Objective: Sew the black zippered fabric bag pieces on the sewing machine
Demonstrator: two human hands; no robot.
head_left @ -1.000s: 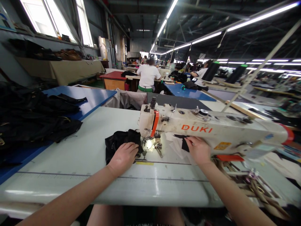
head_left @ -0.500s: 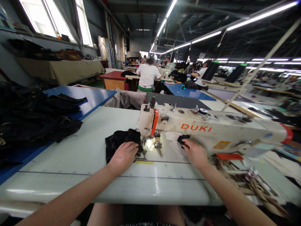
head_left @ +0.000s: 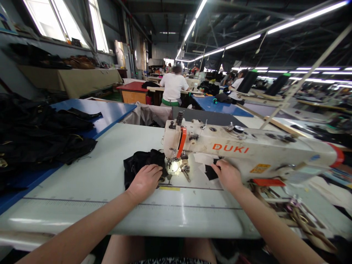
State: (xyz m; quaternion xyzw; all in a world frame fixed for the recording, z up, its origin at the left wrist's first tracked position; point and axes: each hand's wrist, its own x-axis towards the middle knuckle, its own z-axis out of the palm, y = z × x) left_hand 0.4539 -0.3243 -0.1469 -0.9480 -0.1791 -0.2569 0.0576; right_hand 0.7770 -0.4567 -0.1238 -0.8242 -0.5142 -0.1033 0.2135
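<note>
My left hand [head_left: 145, 180] lies over a bunched black cloth piece [head_left: 136, 163] just left of the needle area, its fingers together and curled on the fabric; the thumb is hidden. My right hand [head_left: 228, 175] is under the arm of the sewing machine [head_left: 198, 137], closed on a small flat black fabric piece [head_left: 211, 173] between thumb and fingers. White paper-like sheets [head_left: 200, 161] lie beneath that piece. Between my hands are the lit needle plate [head_left: 173, 168] and a metal guide [head_left: 186, 173].
A heap of black garments [head_left: 35, 135] covers much of the blue table [head_left: 110, 108] at left. Straps and metal parts [head_left: 299, 216] lie at right near a red-orange pad [head_left: 268, 182]. Ahead, a person in a white top [head_left: 173, 87] sits facing away. Black thread cones [head_left: 246, 82] stand behind the machine.
The small black piece under my right hand has turned and now shows more of its flat surface, nearer the table front. My left hand and its cloth have stayed in place.
</note>
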